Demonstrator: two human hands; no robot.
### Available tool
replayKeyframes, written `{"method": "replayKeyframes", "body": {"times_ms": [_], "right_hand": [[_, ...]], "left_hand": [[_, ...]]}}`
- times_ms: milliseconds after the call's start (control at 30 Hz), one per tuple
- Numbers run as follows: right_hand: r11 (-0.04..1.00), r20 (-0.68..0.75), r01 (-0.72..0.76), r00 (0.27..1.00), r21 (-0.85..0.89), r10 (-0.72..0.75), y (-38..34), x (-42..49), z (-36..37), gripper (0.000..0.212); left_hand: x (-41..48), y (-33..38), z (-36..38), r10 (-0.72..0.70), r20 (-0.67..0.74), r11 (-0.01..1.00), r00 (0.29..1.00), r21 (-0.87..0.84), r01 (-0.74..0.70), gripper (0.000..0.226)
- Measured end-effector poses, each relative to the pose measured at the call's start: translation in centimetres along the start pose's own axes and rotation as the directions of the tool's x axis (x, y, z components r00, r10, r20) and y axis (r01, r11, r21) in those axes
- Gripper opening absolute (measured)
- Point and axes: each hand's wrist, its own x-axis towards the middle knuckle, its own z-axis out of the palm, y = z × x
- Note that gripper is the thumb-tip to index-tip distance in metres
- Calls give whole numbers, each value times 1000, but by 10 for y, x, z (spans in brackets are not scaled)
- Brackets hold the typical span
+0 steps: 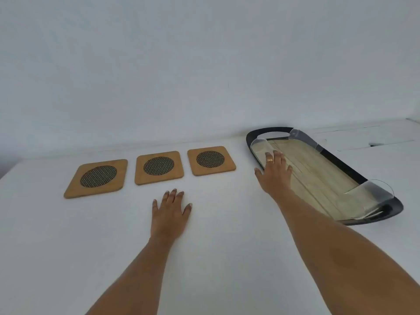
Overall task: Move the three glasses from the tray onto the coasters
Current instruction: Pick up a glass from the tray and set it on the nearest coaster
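Three square wooden coasters with dark mesh centres lie in a row on the white table: left coaster [96, 178], middle coaster [158, 167], right coaster [211, 160]. To the right sits a black-rimmed tray [341, 163] with a wooden floor. Three clear glasses stand on it: one at the far left corner [258, 149], one at the far right rim [305, 138], one at the near end [372, 197]. My right hand [273, 172] reaches over the tray's left edge, fingers spread, beside the far-left glass and holding nothing. My left hand [170, 211] rests flat on the table below the middle coaster.
A white wall rises behind the table. A white surface with a seam and a dark gap [372, 145] lies beyond the tray at the right. The table's left edge [6, 173] shows at far left.
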Motion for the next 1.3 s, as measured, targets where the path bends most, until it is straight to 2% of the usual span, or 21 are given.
{"method": "replayKeyframes", "body": {"times_ms": [100,433,800,967,1200,1300], "right_hand": [[1000,-12,-22,1000,-8,22,2,13,-1,61],[996,91,-87,992,-36,89,12,31,12,60],[996,55,-86,995,-19,87,13,39,5,60],[994,42,-103,994,-20,104,7,47,1,53],[987,109,-138,983,-88,147,3,54,1,66],[979,158,-157,971,-130,177,1,53,5,66]], "left_hand": [[1,-3,4,5,-41,1000,999,11,-4,54],[3,-4,10,14,-86,1000,996,23,-12,53],[2,-2,8,9,-104,1000,995,4,-9,52],[3,-3,9,6,-118,1000,993,8,-5,52],[4,-3,9,2,-124,1000,992,-10,-4,51],[3,-3,9,-3,-118,1000,993,-8,3,51]]}}
